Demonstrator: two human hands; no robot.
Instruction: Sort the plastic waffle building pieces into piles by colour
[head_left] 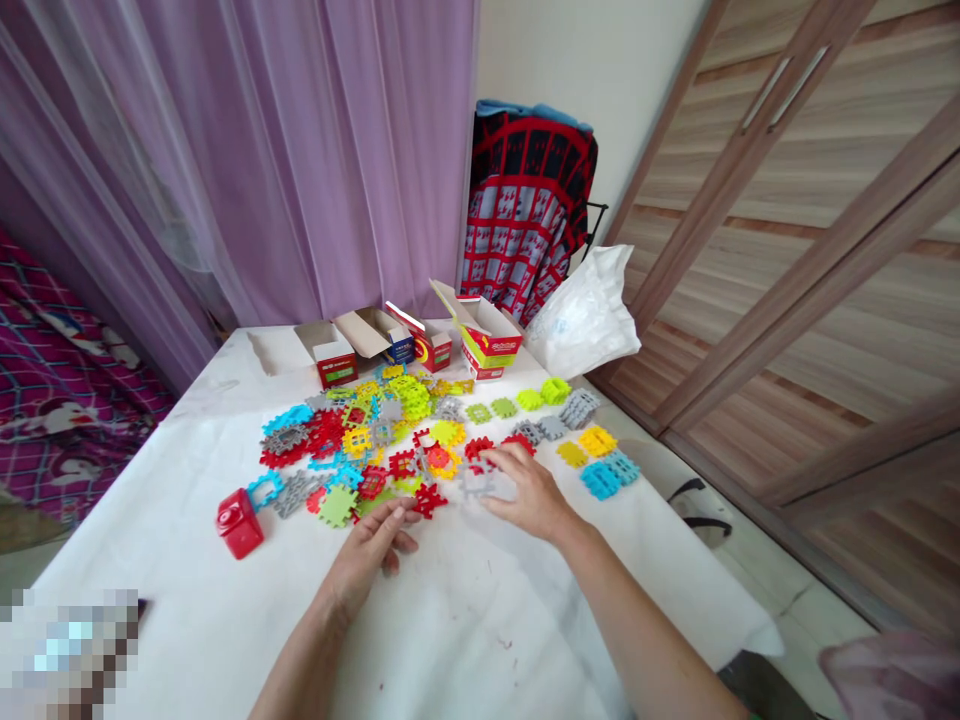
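My left hand (375, 540) is low over the white table, its fingers curled and thumb and forefinger meeting at the left edge of a red notched piece (429, 501). To its right, my right hand (529, 492) has a blurred pale grey piece (478, 482) between thumb and fingers. Beyond the hands lies a loose pile of notched plastic pieces, with a lime green piece (338, 506) and a yellow one (357, 439) among them. Sorted small stacks stand at the right: yellow (598, 442), blue (601, 480), grey (579, 409) and green (556, 390).
Several opened cardboard boxes, one red and yellow (491, 345), line the table's (450, 640) far edge. A white plastic bag (589, 315) is at the far right corner. A red container (240, 523) stands at left. Purple curtains and a wooden wardrobe are behind.
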